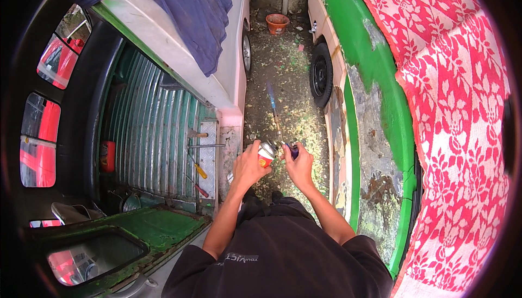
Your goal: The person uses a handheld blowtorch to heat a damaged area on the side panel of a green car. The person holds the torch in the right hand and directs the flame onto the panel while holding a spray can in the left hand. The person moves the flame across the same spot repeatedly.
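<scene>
Holding a gas canister [266, 155] and its torch head [278, 129] over the ground [274, 53] between two vehicles.

The canister sits in front of the person's body, the left hand [250, 166] wrapping its fingers around it, while the fingers of the right hand [299, 166] grip the dark knob [294, 150] just to its right; the torch head points to the far side, a bluish flame [272, 95] at its tip, above ground strewn with pale flakes. To the left, a screwdriver [201, 171] with a yellow handle lies by a green ribbed vehicle floor [144, 118]. To the right stands a patchy green body panel [375, 140], partly under a red-and-white patterned cloth [457, 107]. On the far ground sits an orange pot [277, 24].
</scene>
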